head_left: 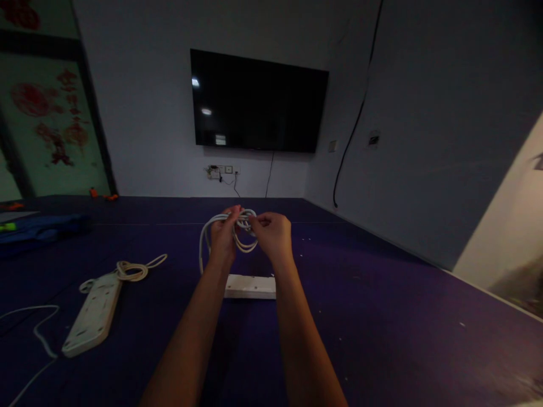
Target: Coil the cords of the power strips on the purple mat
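Note:
Both my hands are raised over a dark purple floor mat (pixel 382 305), holding a coiled white cable (pixel 244 223). My left hand (pixel 223 237) is closed around the left side of the coil. My right hand (pixel 274 234) pinches the cable's loops from the right. The cable runs down to a white power strip (pixel 250 286) lying on the mat just below my wrists, partly hidden by my forearms.
A second white power strip (pixel 94 314) with a bundled cord (pixel 133 270) lies at the left. A loose white wire (pixel 36 333) trails at the far left. A dark wall-mounted TV (pixel 258 102) hangs ahead. A blue object (pixel 38 226) sits at the left edge.

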